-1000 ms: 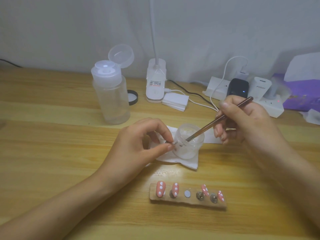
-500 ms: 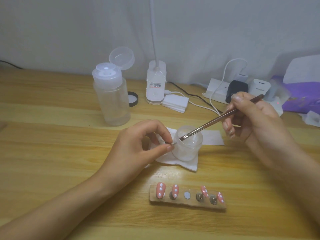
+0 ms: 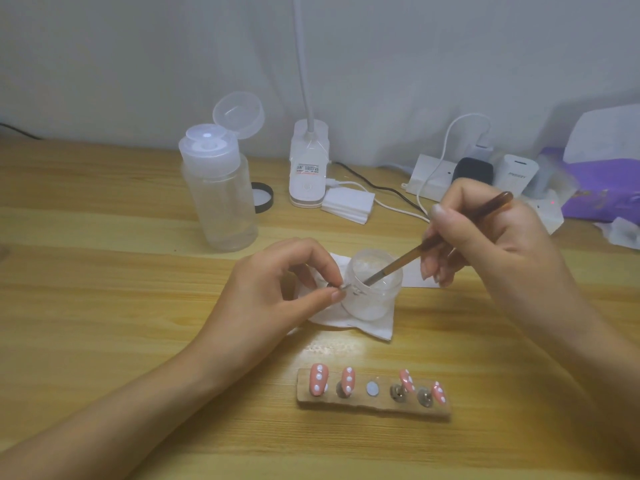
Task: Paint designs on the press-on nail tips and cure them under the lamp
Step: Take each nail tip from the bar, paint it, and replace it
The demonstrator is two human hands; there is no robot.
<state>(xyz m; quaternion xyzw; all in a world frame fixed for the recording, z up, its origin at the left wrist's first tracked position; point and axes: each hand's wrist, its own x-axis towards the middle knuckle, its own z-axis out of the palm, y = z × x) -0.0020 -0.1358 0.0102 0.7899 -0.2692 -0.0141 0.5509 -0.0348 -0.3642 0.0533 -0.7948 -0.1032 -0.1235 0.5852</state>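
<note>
1. First, nearest the person, a wooden strip (image 3: 374, 408) lies on the table (image 3: 104, 306). It carries four pink nail tips (image 3: 318, 379) dotted white. The middle peg shows only a pale disc (image 3: 372, 388), with no pink tip on it.
2. Just beyond the strip, the left hand (image 3: 277, 296) has thumb and forefinger pinched on a small piece (image 3: 343, 289), right beside the rim of a clear jar (image 3: 375, 292). The other fingers are curled under. The piece is too small to tell what it is; it may be the missing tip.
3. The jar stands on a folded paper towel (image 3: 367, 329).
4. The right hand (image 3: 485, 244) pinches a brush (image 3: 450, 233) between thumb and forefinger, like a pen, with the other fingers curled beneath. The bristle end is down inside the jar's mouth.
5. By my judgement the step in hand is wetting or rinsing the brush, midway through the painting. Curing has not yet begun.
6. The next move probably calls for lifting the brush out without dripping. The tip would then go to the pinched piece with a light, steady touch while the left hand keeps it level.
7. Farther back stand a clear bottle (image 3: 218, 192) with its cap flipped open and a black lid (image 3: 262, 197).
8. At the wall are a white lamp (image 3: 308, 171), a stack of pads (image 3: 348, 202) and a power strip (image 3: 433, 178).
</note>
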